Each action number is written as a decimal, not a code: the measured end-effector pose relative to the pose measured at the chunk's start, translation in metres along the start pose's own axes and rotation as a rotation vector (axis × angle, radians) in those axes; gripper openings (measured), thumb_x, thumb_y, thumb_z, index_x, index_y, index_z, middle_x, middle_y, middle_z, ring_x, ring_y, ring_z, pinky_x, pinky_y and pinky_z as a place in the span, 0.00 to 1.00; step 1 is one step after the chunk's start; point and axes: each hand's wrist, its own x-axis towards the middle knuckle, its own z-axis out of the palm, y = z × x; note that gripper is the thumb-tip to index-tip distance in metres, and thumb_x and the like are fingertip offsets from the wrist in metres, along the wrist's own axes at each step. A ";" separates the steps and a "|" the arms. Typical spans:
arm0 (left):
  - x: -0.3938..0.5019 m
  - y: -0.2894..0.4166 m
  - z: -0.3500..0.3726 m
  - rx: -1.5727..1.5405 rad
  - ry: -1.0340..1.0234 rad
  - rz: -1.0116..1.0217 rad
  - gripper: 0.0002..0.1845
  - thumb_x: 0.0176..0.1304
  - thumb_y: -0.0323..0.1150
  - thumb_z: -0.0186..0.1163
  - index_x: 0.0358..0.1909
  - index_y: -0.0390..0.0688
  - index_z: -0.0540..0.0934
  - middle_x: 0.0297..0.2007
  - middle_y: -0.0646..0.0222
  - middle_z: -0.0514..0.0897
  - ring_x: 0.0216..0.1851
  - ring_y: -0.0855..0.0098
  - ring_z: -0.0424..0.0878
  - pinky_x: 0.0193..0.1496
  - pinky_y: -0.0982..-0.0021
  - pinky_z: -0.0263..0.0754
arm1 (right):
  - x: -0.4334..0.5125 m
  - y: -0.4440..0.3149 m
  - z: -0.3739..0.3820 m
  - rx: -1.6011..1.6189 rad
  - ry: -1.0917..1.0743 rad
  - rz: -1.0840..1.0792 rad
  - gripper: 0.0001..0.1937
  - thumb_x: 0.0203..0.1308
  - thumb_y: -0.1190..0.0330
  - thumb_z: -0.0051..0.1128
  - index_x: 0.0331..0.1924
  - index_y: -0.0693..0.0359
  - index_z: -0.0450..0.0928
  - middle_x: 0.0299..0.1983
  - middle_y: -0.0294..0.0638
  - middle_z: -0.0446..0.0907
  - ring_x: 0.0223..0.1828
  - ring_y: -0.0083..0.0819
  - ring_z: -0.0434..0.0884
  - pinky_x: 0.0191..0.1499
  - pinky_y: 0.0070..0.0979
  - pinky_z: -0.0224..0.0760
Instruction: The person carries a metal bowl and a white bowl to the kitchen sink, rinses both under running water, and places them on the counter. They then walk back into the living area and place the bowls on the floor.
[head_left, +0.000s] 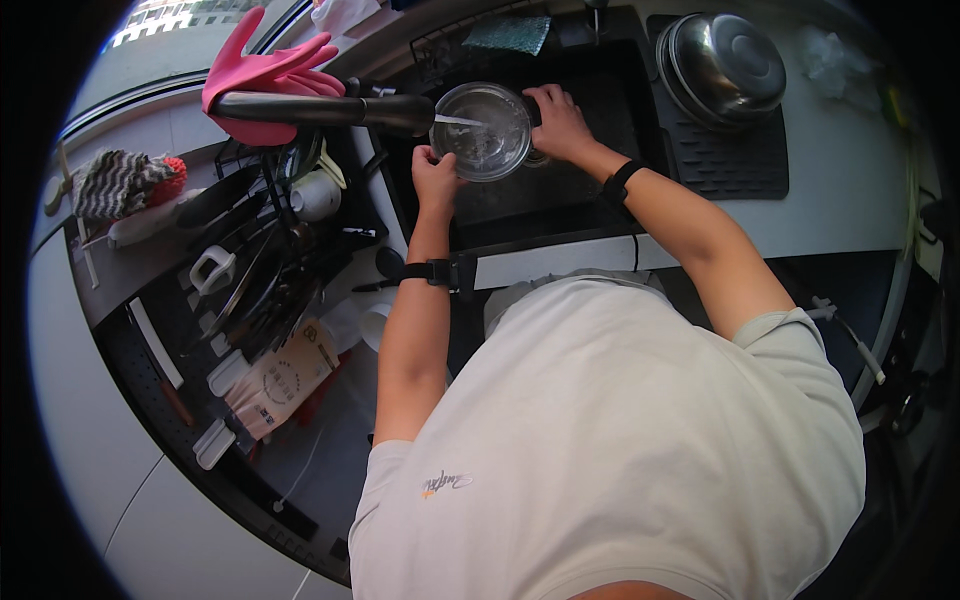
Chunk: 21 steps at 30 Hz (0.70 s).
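Note:
Over a black sink (517, 238), a round clear bowl or pot (481, 133) is held between my two hands. My left hand (437, 178) grips its near left rim with thumb and fingers. On its right side, my right hand (556, 120) is closed around a dark part that looks like a handle. Water runs from the dark metal faucet (397, 114) into the vessel, and some water shows inside. A pink rubber glove (274, 79) is draped over the faucet's neck.
Stacked steel bowls (724, 67) rest upside down on a dark ribbed drying mat (720, 169) at the right. A green cloth (508, 34) lies behind the sink. To the left stands a crowded rack with pans, lids and a white cup (315, 196). A striped cloth (116, 184) hangs farther left.

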 end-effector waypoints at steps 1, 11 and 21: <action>0.001 0.000 -0.002 0.002 0.005 -0.022 0.11 0.56 0.23 0.57 0.37 0.42 0.67 0.33 0.68 0.75 0.29 0.73 0.79 0.22 0.71 0.81 | 0.003 0.003 0.002 0.253 0.108 0.135 0.33 0.48 0.70 0.60 0.64 0.58 0.67 0.66 0.49 0.65 0.66 0.51 0.67 0.63 0.38 0.65; -0.017 0.001 0.038 0.789 -0.034 0.885 0.24 0.59 0.31 0.63 0.57 0.36 0.75 0.59 0.50 0.76 0.62 0.49 0.71 0.65 0.57 0.66 | 0.006 0.040 0.030 0.689 -0.235 0.548 0.18 0.62 0.72 0.54 0.56 0.67 0.74 0.39 0.47 0.84 0.34 0.40 0.86 0.30 0.35 0.83; -0.026 -0.028 0.066 1.614 -0.616 0.805 0.33 0.55 0.48 0.65 0.64 0.51 0.72 0.63 0.70 0.75 0.70 0.64 0.64 0.74 0.46 0.49 | -0.013 0.044 -0.027 0.407 -0.322 0.587 0.18 0.57 0.75 0.50 0.52 0.70 0.76 0.40 0.53 0.84 0.34 0.44 0.87 0.27 0.35 0.83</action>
